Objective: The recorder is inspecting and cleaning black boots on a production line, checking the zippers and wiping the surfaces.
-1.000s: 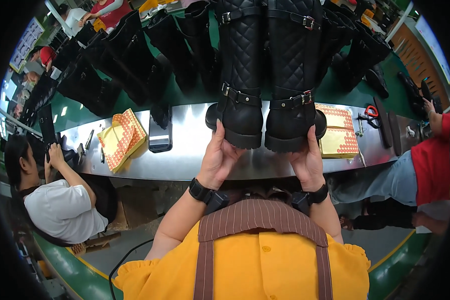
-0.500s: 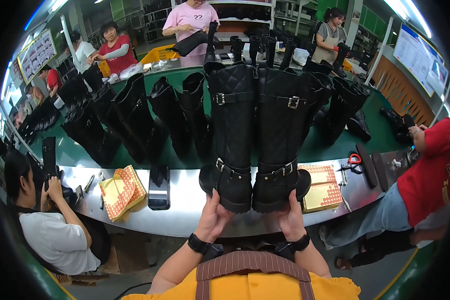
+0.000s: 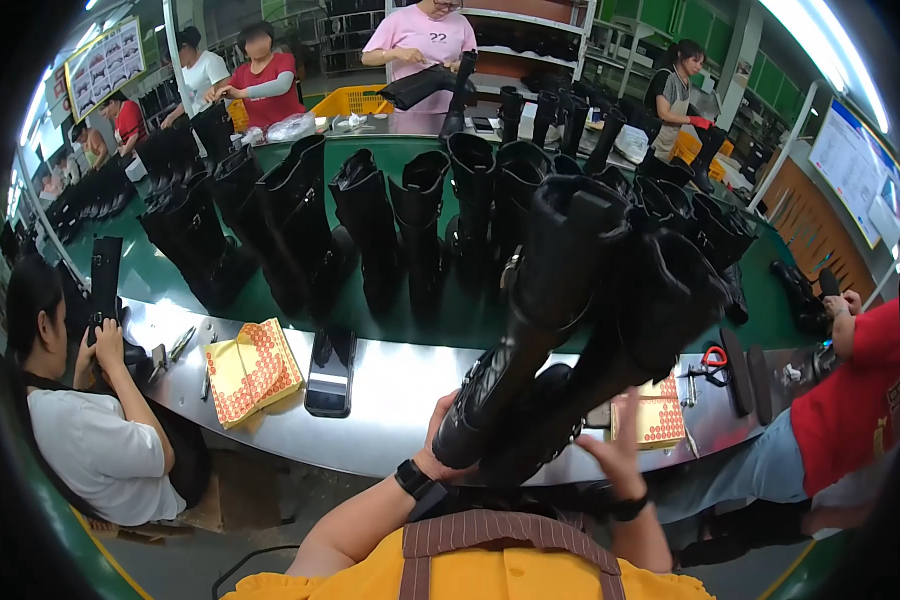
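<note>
- Boots (image 3: 545, 300) of tall black leather, a pair close together, tilt above the brushed steel strip (image 3: 400, 420) in front of us, their shafts leaning to the right and their open tops facing upward.
- Our bare left hand (image 3: 434, 445) is curled round the lower part of the left boot, taking hold of it.
- Our bare right hand (image 3: 620, 465) stands wide, fingers raised and thumb spread, just beside the pair; we cannot tell whether it touches them.
- To our left on the steel we have a yellow paper stack with a red pattern (image 3: 255, 375) and, near it, a dark flat phone (image 3: 330, 372).
- To our right lie a second yellow-and-red stack (image 3: 660, 422), partly hidden behind our right hand, and red-handled scissors (image 3: 712, 364).
- Beyond, on the green tabletop (image 3: 410, 325), we see more black boots (image 3: 365, 215) standing.
</note>
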